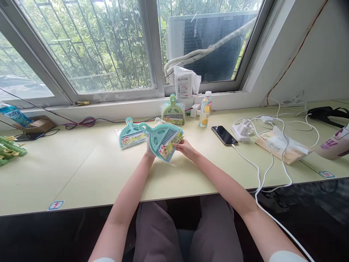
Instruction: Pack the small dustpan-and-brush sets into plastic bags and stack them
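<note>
Three packaged mini dustpan sets were seen | one teal set [163,140] was held above the counter [89,171], left hand [149,150] behind, right hand [184,147] fingers pinched on its wrapper | step judged: unwrapping; a firm tear needed.

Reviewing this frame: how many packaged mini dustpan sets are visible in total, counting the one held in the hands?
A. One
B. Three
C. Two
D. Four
B. Both hands, left hand and right hand, hold one teal dustpan set; a second teal set lies on the desk to its left, and a green set stands by the window ledge.
</note>
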The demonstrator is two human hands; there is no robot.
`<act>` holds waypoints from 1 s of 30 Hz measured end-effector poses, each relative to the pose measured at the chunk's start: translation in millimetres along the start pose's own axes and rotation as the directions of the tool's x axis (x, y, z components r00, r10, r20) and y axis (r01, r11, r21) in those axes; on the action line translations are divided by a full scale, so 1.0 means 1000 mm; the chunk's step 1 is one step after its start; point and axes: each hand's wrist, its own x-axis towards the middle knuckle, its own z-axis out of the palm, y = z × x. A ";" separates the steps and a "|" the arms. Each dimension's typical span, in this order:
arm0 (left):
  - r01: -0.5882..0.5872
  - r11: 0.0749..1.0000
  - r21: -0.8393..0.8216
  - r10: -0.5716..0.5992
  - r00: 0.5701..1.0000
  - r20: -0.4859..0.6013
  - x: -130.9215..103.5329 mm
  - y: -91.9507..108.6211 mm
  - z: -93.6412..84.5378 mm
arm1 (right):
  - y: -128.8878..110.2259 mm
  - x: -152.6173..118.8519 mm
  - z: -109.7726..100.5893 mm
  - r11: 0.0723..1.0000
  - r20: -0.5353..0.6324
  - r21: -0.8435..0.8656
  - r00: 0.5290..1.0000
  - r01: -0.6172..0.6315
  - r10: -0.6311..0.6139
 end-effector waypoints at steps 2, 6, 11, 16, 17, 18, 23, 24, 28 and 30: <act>0.079 0.997 0.026 -0.081 0.994 0.075 -0.005 -0.004 0.008 | -0.001 -0.003 0.002 1.000 0.031 -0.015 1.000 -0.001 0.001; 0.121 0.990 0.067 -0.131 0.978 0.166 -0.013 -0.006 0.023 | -0.007 -0.009 0.011 0.998 0.021 -0.008 0.998 0.054 -0.054; -0.016 0.998 0.054 0.011 0.996 0.092 -0.008 -0.012 0.027 | -0.012 -0.010 0.019 0.990 -0.093 0.057 0.988 0.126 -0.121; -0.088 0.991 0.104 0.087 0.996 0.020 -0.002 -0.017 0.028 | -0.011 -0.004 0.009 0.969 -0.307 0.096 0.933 0.229 -0.190; -0.087 0.989 0.121 0.085 0.996 0.021 -0.002 -0.018 0.028 | -0.011 -0.002 0.006 0.966 -0.341 0.097 0.919 0.241 -0.195; -0.087 0.986 0.146 0.083 0.996 0.028 -0.002 -0.020 0.028 | -0.011 -0.001 0.004 0.963 -0.367 0.101 0.909 0.250 -0.198; -0.132 0.934 0.332 0.139 0.990 0.002 0.002 -0.031 0.023 | -0.008 0.003 -0.002 0.958 -0.392 0.121 0.899 0.260 -0.195; -0.136 0.926 0.351 0.152 0.988 -0.020 0.003 -0.033 0.021 | -0.007 0.003 -0.002 0.959 -0.395 0.119 0.898 0.258 -0.193; -0.114 0.921 0.372 0.149 0.987 -0.067 0.007 -0.035 0.013 | -0.003 0.006 -0.002 0.973 -0.455 0.116 0.881 0.198 -0.125; -0.103 0.919 0.382 0.138 0.988 -0.066 0.008 -0.034 0.010 | -0.003 0.007 -0.002 0.976 -0.476 0.131 0.875 0.171 -0.090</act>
